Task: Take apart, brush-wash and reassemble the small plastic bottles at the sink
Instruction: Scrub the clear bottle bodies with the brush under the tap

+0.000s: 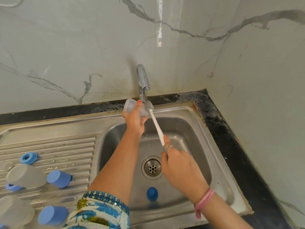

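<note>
My left hand (135,119) grips a clear plastic bottle (130,105) held sideways just under the tap (143,80), its mouth facing right. In my right hand (176,166) I hold the white handle of a bottle brush (156,125); its bristle head (149,106) sits at the bottle's mouth. Water drips below my left hand into the steel sink (196,129). Blue caps (59,178) (53,215), a blue ring (28,158) and cloudy clear bottle bodies (26,176) (14,210) lie on the ribbed drainboard (66,151) at left.
A dark blue cap (152,193) stands in the basin near the front, below the drain (152,167). Black countertop (231,138) borders the sink at the back and right. Marble-pattern walls meet in a corner at the right.
</note>
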Available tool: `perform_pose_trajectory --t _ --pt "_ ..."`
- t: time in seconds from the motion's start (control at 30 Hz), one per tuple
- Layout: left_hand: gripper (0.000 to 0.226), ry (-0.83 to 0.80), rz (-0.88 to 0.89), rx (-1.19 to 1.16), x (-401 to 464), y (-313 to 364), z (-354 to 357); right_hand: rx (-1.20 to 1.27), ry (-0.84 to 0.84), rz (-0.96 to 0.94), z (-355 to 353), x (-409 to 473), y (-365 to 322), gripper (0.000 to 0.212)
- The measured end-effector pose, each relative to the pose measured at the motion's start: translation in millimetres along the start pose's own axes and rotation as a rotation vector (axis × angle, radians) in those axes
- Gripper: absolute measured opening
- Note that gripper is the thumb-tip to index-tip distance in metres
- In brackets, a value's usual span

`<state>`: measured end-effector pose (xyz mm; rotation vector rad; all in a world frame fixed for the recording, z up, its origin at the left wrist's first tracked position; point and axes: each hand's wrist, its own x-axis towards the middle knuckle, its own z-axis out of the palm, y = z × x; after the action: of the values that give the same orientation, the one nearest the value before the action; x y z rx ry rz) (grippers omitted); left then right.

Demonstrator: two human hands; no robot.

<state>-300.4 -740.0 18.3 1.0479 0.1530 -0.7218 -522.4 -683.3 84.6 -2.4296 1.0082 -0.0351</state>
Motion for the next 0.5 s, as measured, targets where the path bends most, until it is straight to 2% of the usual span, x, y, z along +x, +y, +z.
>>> perform_pose_trajectory --t 0.13,0.33,0.5 --pt "0.073 -0.078 -0.007 0.087 -2.9 -3.2 2.2 0.137 -0.011 0.04 -16.5 33.5 7.5 0.054" --pt "0.068 0.041 0.012 0.01 2.2 1.9 -3.5 -0.019 -0.029 -0.014 8.4 -6.0 -5.3 0.062" --pt "0.076 -0.093 -0.009 0.15 0.1 -5.9 -8.7 0.139 -0.037 0.034 -16.0 34.9 6.9 0.055"
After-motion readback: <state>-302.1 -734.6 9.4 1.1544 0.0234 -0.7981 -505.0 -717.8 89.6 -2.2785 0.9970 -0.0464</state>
